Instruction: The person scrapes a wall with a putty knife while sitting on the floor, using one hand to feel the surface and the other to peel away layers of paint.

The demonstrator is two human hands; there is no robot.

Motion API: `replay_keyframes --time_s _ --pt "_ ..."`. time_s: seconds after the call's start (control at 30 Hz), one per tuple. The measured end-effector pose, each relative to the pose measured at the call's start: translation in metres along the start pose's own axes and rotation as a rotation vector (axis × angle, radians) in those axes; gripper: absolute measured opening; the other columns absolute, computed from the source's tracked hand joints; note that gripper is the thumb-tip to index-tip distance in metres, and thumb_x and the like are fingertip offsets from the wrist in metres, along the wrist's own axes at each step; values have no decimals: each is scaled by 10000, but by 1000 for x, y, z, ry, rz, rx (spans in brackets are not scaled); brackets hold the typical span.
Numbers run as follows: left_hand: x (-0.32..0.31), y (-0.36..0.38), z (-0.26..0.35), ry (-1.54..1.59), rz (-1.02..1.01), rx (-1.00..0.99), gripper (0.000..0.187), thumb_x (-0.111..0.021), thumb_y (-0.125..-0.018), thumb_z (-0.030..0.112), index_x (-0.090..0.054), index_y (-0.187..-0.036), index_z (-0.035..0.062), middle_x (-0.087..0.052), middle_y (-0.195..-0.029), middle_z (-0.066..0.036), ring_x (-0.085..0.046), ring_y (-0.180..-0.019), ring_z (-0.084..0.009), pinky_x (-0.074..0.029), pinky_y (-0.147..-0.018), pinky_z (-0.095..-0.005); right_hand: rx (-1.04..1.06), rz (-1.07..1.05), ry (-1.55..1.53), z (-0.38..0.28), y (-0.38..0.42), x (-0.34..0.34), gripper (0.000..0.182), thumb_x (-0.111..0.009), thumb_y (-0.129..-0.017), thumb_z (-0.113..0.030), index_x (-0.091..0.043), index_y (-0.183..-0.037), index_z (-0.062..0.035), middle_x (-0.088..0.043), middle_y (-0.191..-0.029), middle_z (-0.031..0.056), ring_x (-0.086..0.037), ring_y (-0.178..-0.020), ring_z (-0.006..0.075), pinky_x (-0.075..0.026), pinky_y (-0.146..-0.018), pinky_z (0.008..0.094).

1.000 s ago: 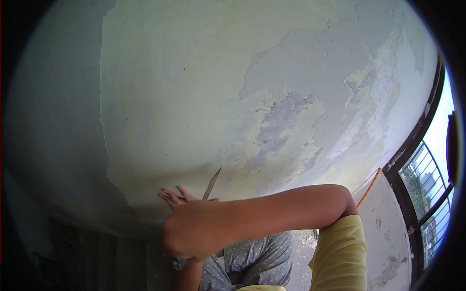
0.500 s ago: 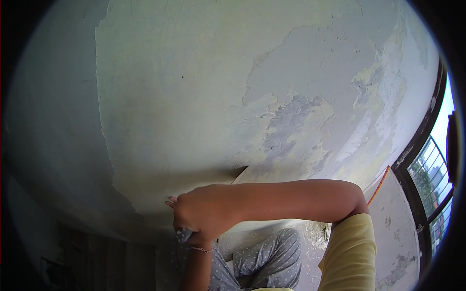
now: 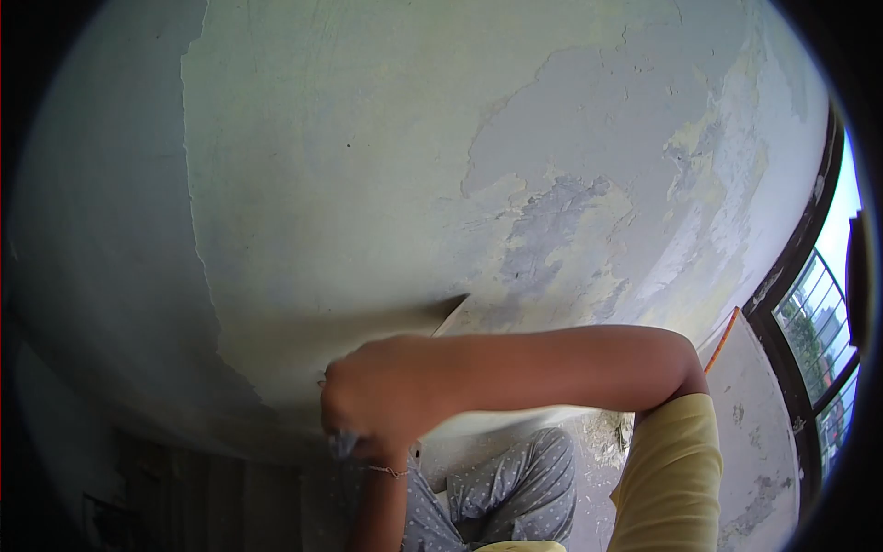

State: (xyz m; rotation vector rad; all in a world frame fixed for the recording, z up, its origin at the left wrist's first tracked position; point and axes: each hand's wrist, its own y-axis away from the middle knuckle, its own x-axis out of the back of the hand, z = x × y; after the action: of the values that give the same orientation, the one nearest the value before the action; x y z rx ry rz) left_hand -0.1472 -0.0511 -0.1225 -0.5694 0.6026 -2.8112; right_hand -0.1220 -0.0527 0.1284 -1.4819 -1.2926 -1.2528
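My right hand is closed at the lower middle of the head view, its arm bent across from the right. Just beyond my forearm a thin, flat corner of a scraper blade shows against the wall, casting a dark shadow to the left. The scraper's handle is hidden by my right hand. My left hand comes up from below, a thin bracelet at its wrist, and meets my right hand. Its fingers are mostly covered. Something small and grey shows beneath my right hand, too blurred to name.
Peeling paint and bare grey patches mark the wall. A dark-framed window with railings stands at the right, near an orange stick-like piece. My bent knees in dotted grey trousers are below. Dark steps lie lower left.
My right hand and the blade have moved slightly up along the wall. More of the blade's corner shows above my forearm. My left wrist has shifted slightly right.
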Motion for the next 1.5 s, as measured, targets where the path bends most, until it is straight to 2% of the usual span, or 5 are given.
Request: replay_keyframes --time_s 0.77,0.97,1.07,1.2,1.5 --pt "4 -6 6 150 16 -62 642 -617 -914 355 -378 -1406 19 -438 -1441 -146 -373 -1365 -268 -262 -1131 -418 157 -2 -102 10 -12 16 223 -650 -692 -209 -604 -595 -14 -612 -604 151 -640 -610 339 -512 -561 409" --pt "-18 0 -31 -692 113 247 819 -617 -877 511 -321 -1409 -38 -385 -1441 -221 -364 -1328 -358 -294 -1061 -499 231 131 -249 17 -24 -9 214 -667 -676 -221 -648 -609 -19 -615 -606 174 -633 -614 386 -531 -578 434" --pt "-20 -7 -49 -706 219 115 944 -627 -811 594 -296 -1390 -75 -351 -1414 -269 -343 -1275 -404 -281 -1000 -520 38 -410 135 -28 -10 14 276 -625 -792 -289 -666 -940 -59 -668 -960 119 -647 -980 168 -508 -746 341" --pt "-32 6 -62 -693 306 -46 1115 -640 -724 705 -261 -1364 -125 -306 -1379 -333 -315 -1206 -465 -264 -917 -547 181 3 -237 36 -13 -6 210 -637 -673 -189 -608 -602 7 -602 -599 187 -625 -626 392 -508 -567 454" --pt "-34 7 -71 -1070 383 -280 1047 -652 -733 696 -327 -1360 -77 -332 -1383 -306 -306 -1248 -462 -270 -912 -559 88 64 -251 38 11 -13 243 -630 -744 -239 -609 -626 -29 -591 -594 159 -594 -557 354 -461 -509 408"
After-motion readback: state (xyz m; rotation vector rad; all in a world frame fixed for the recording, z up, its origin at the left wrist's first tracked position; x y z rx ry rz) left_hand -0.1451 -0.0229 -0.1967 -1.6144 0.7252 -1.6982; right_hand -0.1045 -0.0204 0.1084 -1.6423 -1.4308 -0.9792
